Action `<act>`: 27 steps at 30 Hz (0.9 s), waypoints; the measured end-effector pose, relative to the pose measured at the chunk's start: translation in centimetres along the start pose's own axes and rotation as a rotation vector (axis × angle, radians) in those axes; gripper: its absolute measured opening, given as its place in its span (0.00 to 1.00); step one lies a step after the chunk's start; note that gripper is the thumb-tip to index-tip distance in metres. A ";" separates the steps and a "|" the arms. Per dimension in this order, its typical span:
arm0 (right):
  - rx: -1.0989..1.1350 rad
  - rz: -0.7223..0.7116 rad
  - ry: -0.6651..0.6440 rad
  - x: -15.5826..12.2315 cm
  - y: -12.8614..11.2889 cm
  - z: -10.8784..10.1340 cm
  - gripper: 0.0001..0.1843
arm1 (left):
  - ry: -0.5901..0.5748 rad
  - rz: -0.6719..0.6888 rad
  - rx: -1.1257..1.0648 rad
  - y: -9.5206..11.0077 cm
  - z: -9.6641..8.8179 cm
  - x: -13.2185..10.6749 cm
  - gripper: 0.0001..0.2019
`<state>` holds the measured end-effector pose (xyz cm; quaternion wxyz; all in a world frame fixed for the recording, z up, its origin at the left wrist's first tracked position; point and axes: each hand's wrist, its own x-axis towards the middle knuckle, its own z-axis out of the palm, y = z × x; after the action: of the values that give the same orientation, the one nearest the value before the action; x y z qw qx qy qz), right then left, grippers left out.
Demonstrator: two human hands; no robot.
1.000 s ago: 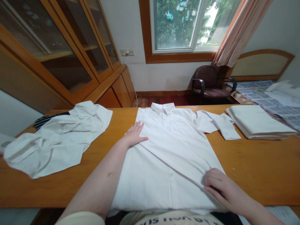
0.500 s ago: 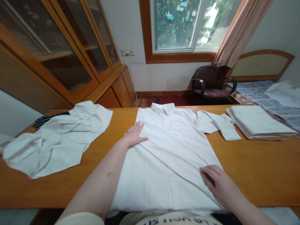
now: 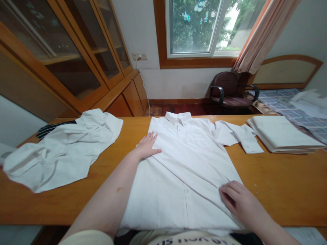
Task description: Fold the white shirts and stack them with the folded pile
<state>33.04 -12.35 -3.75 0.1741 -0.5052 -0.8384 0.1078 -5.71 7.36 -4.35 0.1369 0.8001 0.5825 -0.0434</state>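
Well, R hand (image 3: 237,196) on shirt (image 3: 180,163), nr edge

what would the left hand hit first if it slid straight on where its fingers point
The left hand already lies on the white shirt; straight on, the collar likely comes first.

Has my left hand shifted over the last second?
No. Judged against the table's far edge, the left hand stays in the same place, spread flat on the white shirt.
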 end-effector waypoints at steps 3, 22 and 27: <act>-0.012 0.016 -0.075 1.0 -0.6 -1.5 0.11 | -0.009 -0.004 0.001 0.2 -0.2 -0.1 0.51; 0.000 -0.130 -0.261 14.2 -1.6 4.2 0.38 | 0.029 -0.010 0.022 -0.3 0.5 0.3 0.42; -0.025 -0.121 -0.297 14.2 -1.2 4.4 0.45 | 0.110 -0.117 0.060 0.8 0.4 0.5 0.32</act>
<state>24.20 -0.37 -4.71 0.0482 -0.4342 -0.8852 0.1603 -4.73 7.47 -4.71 0.0778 0.7697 0.6332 -0.0250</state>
